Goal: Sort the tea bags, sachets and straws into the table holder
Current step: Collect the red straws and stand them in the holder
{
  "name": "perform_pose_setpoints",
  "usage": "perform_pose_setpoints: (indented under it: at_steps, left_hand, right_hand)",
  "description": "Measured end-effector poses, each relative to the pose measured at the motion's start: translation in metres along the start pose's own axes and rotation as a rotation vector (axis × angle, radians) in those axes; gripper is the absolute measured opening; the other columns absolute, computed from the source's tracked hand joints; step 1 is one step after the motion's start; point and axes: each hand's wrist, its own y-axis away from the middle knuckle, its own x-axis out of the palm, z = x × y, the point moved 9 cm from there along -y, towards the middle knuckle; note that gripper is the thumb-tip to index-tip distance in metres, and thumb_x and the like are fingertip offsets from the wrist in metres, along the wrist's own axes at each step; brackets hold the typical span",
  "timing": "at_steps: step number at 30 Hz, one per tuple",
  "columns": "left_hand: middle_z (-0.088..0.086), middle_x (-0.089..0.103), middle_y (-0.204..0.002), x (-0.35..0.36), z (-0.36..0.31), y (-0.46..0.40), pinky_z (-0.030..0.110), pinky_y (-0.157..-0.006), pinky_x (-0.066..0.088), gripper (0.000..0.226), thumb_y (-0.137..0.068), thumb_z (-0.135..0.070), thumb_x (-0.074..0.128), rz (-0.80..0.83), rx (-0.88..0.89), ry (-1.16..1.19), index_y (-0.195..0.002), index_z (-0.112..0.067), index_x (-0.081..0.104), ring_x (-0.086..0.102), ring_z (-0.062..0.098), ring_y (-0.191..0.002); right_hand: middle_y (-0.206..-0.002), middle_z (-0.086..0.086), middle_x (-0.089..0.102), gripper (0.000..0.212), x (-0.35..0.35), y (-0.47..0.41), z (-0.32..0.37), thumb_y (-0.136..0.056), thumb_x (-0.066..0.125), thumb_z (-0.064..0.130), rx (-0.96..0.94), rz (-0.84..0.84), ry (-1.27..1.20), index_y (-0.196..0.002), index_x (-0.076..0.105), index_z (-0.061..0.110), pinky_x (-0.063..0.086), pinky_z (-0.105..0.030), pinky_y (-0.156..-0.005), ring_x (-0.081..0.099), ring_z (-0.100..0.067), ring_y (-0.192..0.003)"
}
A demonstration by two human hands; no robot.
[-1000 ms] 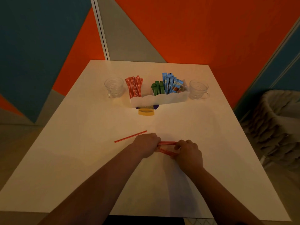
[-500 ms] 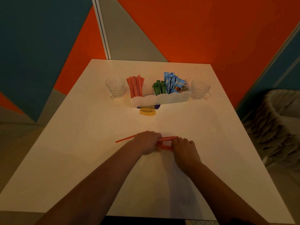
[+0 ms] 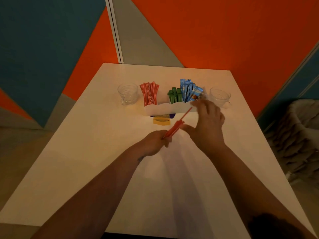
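My left hand (image 3: pixel 156 141) now has the loose red straws (image 3: pixel 174 128) gathered into one bundle, its grip curled round their near ends; a moment ago they lay scattered flat on the tabletop (image 3: pixel 103 152). My right hand (image 3: pixel 208 123) has let go and hovers with fingers spread by the tips. Beyond, the table holder (image 3: pixel 165 109) already carries straws, green and blue sachets; this bundle looks ready to join them.
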Motion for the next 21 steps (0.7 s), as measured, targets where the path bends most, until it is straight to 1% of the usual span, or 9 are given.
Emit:
perform_pose_setpoints:
  at_steps: [2,4,8,10,12,13,15,17,21]
  left_hand:
    - [-0.001,0.057,-0.097,-0.001,-0.005,0.004,0.029,-0.085,0.039,0.018,-0.100,-0.025,0.036,-0.024,0.002,0.136,-0.096,-0.019,0.053,0.051,0.017,-0.093]
    - [-0.002,0.056,-0.101,0.003,-0.012,0.006,0.034,-0.091,0.040,0.019,-0.101,-0.025,0.035,-0.021,0.018,0.230,-0.108,-0.019,0.052,0.051,0.016,-0.095]
    - [0.003,0.051,-0.102,0.004,-0.023,0.006,0.043,-0.098,0.041,0.025,-0.100,-0.017,0.038,-0.029,0.098,0.321,-0.122,-0.009,0.046,0.046,0.016,-0.093]
    - [0.007,0.053,-0.113,0.002,-0.021,0.006,0.044,-0.104,0.038,0.030,-0.101,-0.020,0.036,-0.053,0.095,0.297,-0.127,-0.010,0.045,0.049,0.021,-0.103]
    - [0.005,0.056,-0.124,0.002,-0.016,0.005,0.038,-0.107,0.034,0.036,-0.102,-0.025,0.032,-0.069,0.074,0.260,-0.130,-0.010,0.048,0.049,0.020,-0.116]
    - [0.005,0.059,-0.121,0.002,-0.015,0.003,0.037,-0.106,0.034,0.036,-0.102,-0.027,0.031,-0.077,0.088,0.247,-0.126,-0.010,0.051,0.051,0.018,-0.114]
    - [0.000,0.062,-0.098,0.003,-0.015,0.004,0.035,-0.095,0.042,0.032,-0.101,-0.028,0.031,-0.104,0.140,0.237,-0.111,-0.010,0.056,0.056,0.014,-0.092]
    - [-0.003,0.059,-0.085,0.002,-0.013,0.005,0.033,-0.084,0.043,0.027,-0.101,-0.025,0.033,-0.131,0.162,0.264,-0.103,-0.009,0.054,0.054,0.010,-0.079]
    - [0.008,0.062,-0.103,-0.002,-0.016,0.007,0.037,-0.088,0.050,0.028,-0.101,-0.023,0.036,-0.168,0.191,0.335,-0.123,-0.013,0.048,0.061,0.025,-0.092]
  right_hand:
    - [-0.147,0.000,0.031,0.076,0.003,-0.003,-0.004,-0.077,0.073,0.039,0.135,-0.019,-0.395,-0.140,0.032,0.029,0.037,-0.039,-0.105,0.034,-0.020,-0.132]
    - [-0.149,0.003,0.029,0.072,0.020,-0.004,0.003,-0.083,0.069,0.029,0.182,0.048,-0.585,-0.142,0.028,0.035,0.045,-0.031,-0.097,0.041,-0.016,-0.127]
    - [-0.152,0.004,0.028,0.077,0.017,-0.010,0.024,-0.088,0.063,0.018,0.060,0.007,-0.534,-0.143,0.017,0.044,0.048,-0.027,-0.091,0.039,-0.011,-0.130]
    - [-0.154,0.004,0.026,0.075,0.014,-0.013,0.030,-0.090,0.059,0.019,0.008,-0.001,-0.538,-0.143,0.012,0.046,0.049,-0.027,-0.088,0.042,-0.014,-0.130]
    - [-0.151,0.005,0.032,0.067,0.018,-0.013,0.032,-0.091,0.058,0.028,0.004,0.046,-0.521,-0.145,0.020,0.040,0.050,-0.033,-0.091,0.047,-0.017,-0.126]
    - [-0.147,0.005,0.038,0.065,0.022,-0.013,0.032,-0.089,0.060,0.032,0.018,0.071,-0.499,-0.144,0.025,0.036,0.051,-0.036,-0.092,0.051,-0.018,-0.122]
    - [-0.137,0.003,0.048,0.058,0.024,-0.013,0.033,-0.087,0.062,0.030,0.027,0.079,-0.425,-0.139,0.037,0.027,0.052,-0.037,-0.091,0.056,-0.015,-0.108]
    - [-0.129,-0.001,0.054,0.038,0.021,-0.012,0.040,-0.091,0.058,0.023,-0.031,0.048,-0.335,-0.129,0.053,0.018,0.049,-0.034,-0.094,0.058,-0.015,-0.101]
    - [-0.136,-0.002,0.054,0.030,0.037,-0.008,0.045,-0.097,0.046,0.024,-0.064,0.101,-0.266,-0.119,0.065,0.015,0.034,-0.020,-0.102,0.053,-0.016,-0.120]
